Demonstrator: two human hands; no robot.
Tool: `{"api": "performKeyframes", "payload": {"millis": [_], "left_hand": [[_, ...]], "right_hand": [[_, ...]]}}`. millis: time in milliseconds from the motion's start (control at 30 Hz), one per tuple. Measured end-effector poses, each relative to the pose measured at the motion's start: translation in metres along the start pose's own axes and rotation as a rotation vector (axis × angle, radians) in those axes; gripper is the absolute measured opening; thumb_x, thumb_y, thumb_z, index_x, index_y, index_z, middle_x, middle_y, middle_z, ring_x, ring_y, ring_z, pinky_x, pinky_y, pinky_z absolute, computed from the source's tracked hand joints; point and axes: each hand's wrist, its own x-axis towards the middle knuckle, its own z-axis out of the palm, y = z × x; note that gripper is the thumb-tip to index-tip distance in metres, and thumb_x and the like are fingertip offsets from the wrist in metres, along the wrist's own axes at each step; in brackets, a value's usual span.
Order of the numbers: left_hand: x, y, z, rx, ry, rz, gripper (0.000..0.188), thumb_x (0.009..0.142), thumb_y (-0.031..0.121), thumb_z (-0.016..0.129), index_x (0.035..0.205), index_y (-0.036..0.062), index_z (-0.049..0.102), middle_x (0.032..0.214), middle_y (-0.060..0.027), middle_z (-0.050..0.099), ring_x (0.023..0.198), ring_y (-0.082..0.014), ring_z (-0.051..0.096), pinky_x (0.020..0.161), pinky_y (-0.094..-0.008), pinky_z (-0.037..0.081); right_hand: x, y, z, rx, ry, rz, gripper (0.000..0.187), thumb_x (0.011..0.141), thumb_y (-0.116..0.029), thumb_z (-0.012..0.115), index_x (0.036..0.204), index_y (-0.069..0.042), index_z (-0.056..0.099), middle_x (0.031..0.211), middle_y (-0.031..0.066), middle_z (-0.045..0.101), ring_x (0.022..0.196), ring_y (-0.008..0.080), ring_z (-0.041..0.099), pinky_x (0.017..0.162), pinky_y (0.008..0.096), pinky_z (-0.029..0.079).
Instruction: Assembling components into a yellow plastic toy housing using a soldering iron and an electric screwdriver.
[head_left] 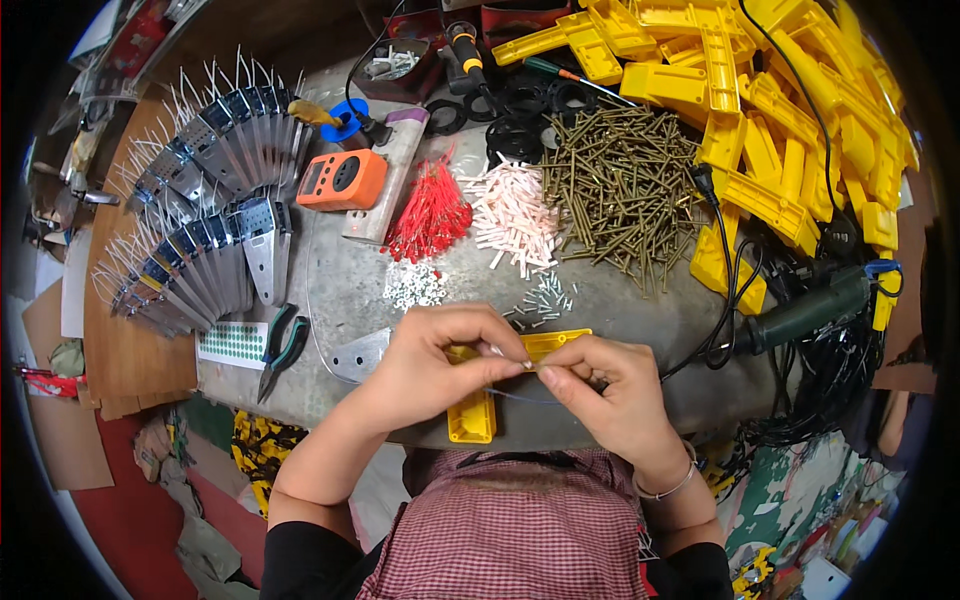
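Note:
My left hand (435,362) and my right hand (612,392) meet over the near middle of the table, both closed in a pinch. Between their fingertips is a tiny whitish piece (528,366), too small to name. A thin wire (520,399) runs below the fingers from one hand toward the other. Beneath them lie parts of a yellow plastic housing (472,418), partly covered by my hands. A flat metal blade with holes (358,356) sits beside my left hand, its right end hidden behind it. A black cord (690,362) leads away from near my right hand.
Piles of white nuts (412,285), small screws (545,298), white sleeves (512,215), red-tipped leads (432,212) and long brass-coloured screws (625,190) lie ahead. Pliers (282,352), an orange meter (343,180) and stacked metal blades (215,150) stand left; yellow housings (770,110) and a dark green tool (812,312) right.

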Motion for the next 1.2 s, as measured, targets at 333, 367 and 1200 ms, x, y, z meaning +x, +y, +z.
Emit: {"api": "performKeyframes", "payload": {"millis": [333, 367, 1200], "left_hand": [[0.015, 0.02, 0.003, 0.217, -0.35, 0.092, 0.017, 0.074, 0.005, 0.075, 0.091, 0.0031, 0.07, 0.088, -0.0092, 0.069, 0.08, -0.0244, 0.066, 0.074, -0.0331, 0.051], [0.022, 0.02, -0.011, 0.215, -0.244, 0.081, 0.018, 0.074, 0.006, 0.075, 0.091, 0.0047, 0.071, 0.088, -0.0092, 0.069, 0.08, -0.0258, 0.065, 0.073, -0.0335, 0.051], [0.003, -0.003, -0.012, -0.175, 0.087, -0.115, 0.012, 0.084, 0.002, 0.071, 0.093, -0.003, 0.067, 0.094, -0.0046, 0.065, 0.087, -0.0114, 0.062, 0.078, -0.0255, 0.05]], "right_hand": [[0.002, -0.008, -0.011, -0.235, -0.318, -0.122, 0.049, 0.091, -0.03, 0.067, 0.123, 0.0, 0.045, 0.074, 0.017, 0.064, 0.072, 0.0308, 0.069, 0.06, 0.0389, 0.053], [0.001, -0.008, -0.014, -0.19, -0.31, -0.079, 0.045, 0.089, -0.029, 0.069, 0.118, 0.0, 0.049, 0.075, 0.0166, 0.065, 0.072, 0.0298, 0.069, 0.06, 0.0383, 0.053], [0.005, -0.004, -0.004, 0.041, -0.073, 0.066, 0.013, 0.084, -0.003, 0.065, 0.076, 0.002, 0.057, 0.061, -0.0053, 0.047, 0.058, 0.0008, 0.038, 0.048, 0.0228, 0.03]]}}
